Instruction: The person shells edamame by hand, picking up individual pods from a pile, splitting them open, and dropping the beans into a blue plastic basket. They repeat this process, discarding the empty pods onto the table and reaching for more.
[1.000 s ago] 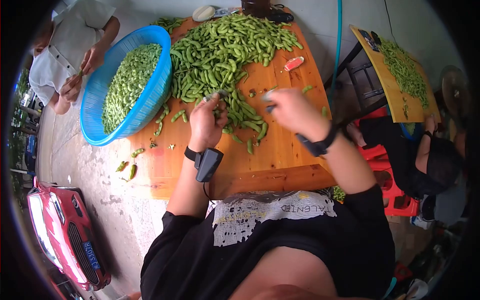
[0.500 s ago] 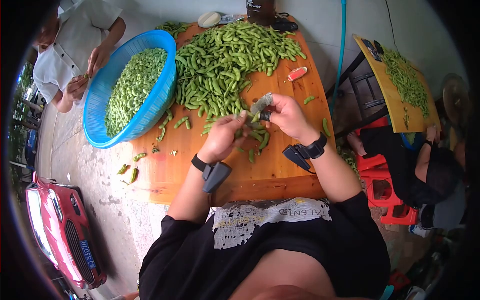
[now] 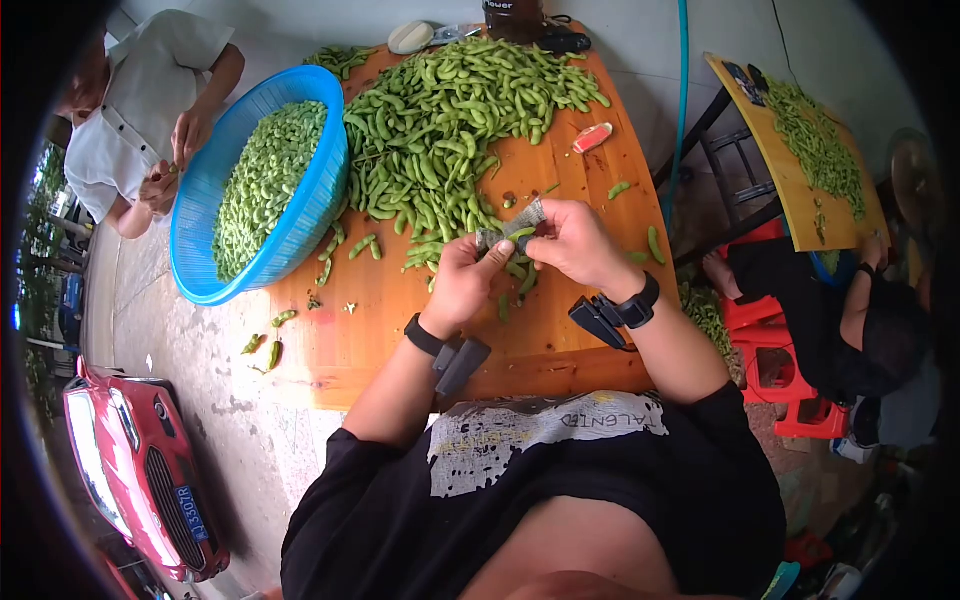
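Observation:
Between my two hands is a green soybean pod (image 3: 521, 234), over the front of a large heap of pods (image 3: 440, 140) on the wooden table. My left hand (image 3: 466, 278) is closed, with its thumb pressed to the pod's near end. My right hand (image 3: 578, 245) pinches the same pod from the other side. Grey wrappings cover some fingertips on both hands, and a dark band sits on the right thumb. Several loose pods lie on the table just under my hands. Whether the pod is split cannot be made out.
Left of the heap, a tilted blue basket (image 3: 330, 170) holds shelled beans (image 3: 265, 190). A person in a white shirt (image 3: 150, 80) works beside it. A red-and-white object (image 3: 592, 138) lies on the right. Another person sits by a second table (image 3: 790, 200) with pods; red stools (image 3: 765, 365) stand nearby.
My left hand has moved up and right, closer to my right hand. The pod now shows between both thumbs. The whole view has shifted slightly.

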A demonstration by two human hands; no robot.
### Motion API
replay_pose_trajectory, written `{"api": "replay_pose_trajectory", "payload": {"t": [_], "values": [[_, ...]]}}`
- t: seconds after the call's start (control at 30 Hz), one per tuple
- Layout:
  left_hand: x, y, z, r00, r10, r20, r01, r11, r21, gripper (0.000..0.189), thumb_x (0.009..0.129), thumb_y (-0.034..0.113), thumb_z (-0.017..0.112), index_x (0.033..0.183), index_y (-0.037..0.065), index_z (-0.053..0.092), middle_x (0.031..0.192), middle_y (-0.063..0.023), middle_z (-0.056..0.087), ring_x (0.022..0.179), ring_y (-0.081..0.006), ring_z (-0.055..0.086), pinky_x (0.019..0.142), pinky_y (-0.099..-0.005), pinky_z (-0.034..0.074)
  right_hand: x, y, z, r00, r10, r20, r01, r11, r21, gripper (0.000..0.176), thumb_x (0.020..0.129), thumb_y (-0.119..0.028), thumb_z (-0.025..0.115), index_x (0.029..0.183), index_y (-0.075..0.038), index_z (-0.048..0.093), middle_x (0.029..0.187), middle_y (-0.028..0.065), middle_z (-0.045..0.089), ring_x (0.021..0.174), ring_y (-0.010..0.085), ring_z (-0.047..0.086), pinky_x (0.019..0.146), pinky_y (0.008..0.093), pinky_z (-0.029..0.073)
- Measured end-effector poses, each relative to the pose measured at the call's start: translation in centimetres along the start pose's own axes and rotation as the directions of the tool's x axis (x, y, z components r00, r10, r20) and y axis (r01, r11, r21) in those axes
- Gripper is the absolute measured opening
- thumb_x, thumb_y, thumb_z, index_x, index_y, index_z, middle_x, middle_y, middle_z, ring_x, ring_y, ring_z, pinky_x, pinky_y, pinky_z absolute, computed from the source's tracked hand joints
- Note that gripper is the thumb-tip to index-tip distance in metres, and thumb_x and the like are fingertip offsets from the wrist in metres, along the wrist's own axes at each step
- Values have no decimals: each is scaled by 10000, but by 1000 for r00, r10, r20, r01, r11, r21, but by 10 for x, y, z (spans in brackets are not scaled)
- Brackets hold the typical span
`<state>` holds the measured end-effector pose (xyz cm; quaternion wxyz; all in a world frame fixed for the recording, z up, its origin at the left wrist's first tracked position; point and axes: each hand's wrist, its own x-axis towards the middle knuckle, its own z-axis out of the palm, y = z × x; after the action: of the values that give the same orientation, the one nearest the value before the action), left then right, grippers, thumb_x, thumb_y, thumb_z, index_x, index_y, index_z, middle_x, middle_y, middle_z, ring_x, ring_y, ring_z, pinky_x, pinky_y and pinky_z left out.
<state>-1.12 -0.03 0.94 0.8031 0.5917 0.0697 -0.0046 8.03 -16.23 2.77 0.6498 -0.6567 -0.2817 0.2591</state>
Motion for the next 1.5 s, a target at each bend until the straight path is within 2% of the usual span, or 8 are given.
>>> {"api": "replay_pose_trajectory", "payload": {"t": [0.4,0.5,0.63,0.7,0.8,0.97,1.23,1.5], "values": [[0,-2,0,898,-250,362,426,702,-570,230,991,259,537,837,88,542,574,55,340,470,-70,254,453,-238,212,-7,-15,-10,961,-274,42,273,910,-311,177,712,-73,687,870,-6,646,735,91,663,672,142,642,625,283,502],[0,-2,2,961,-210,177,258,910,-324,292,995,301,538,798,87,556,581,44,385,449,-68,249,430,-236,211,-14,-39,-30,984,-173,48,173,841,-512,199,688,-69,705,871,-13,653,748,123,666,675,211,660,633,321,507],[4,17,-1,976,-209,-58,170,903,-394,259,997,224,534,772,97,532,609,38,417,456,-67,288,427,-223,222,10,-55,-60,914,-34,405,394,321,-861,242,678,-29,655,918,-3,665,794,183,656,778,383,629,736,471,497],[5,12,-7,980,-190,-58,146,887,-438,230,995,219,537,804,92,547,620,33,427,465,-69,302,428,-222,226,53,-36,-45,945,-135,299,326,493,-807,231,696,-12,622,926,-12,648,778,196,636,789,380,625,703,449,496],[6,14,-10,982,-167,-84,108,873,-476,183,992,214,542,857,91,561,637,23,442,479,-76,321,432,-227,236,113,7,-21,914,-367,173,310,356,-882,80,756,-20,557,802,-13,622,763,203,648,753,403,635,684,490,510],[9,14,-19,979,-133,-154,54,899,-434,198,989,221,546,830,102,547,641,24,456,456,-80,322,432,-240,248,131,20,0,957,-268,115,179,230,-956,114,743,-2,582,855,-6,560,768,188,641,758,391,634,665,486,503],[8,10,-16,968,19,-251,-55,989,-140,124,972,169,575,958,52,612,673,44,488,504,-53,365,449,-218,268,52,-14,0,989,-150,-8,144,961,-235,273,819,82,578,1059,-18,662,815,25,687,703,86,641,604,240,505],[1,-1,3,995,-98,19,98,925,-368,189,963,178,598,850,34,640,690,-5,604,455,-56,403,409,-219,277,-6,5,8,976,-203,-81,207,977,49,214,829,83,623,1032,20,653,872,42,693,766,97,671,672,244,538]]}}
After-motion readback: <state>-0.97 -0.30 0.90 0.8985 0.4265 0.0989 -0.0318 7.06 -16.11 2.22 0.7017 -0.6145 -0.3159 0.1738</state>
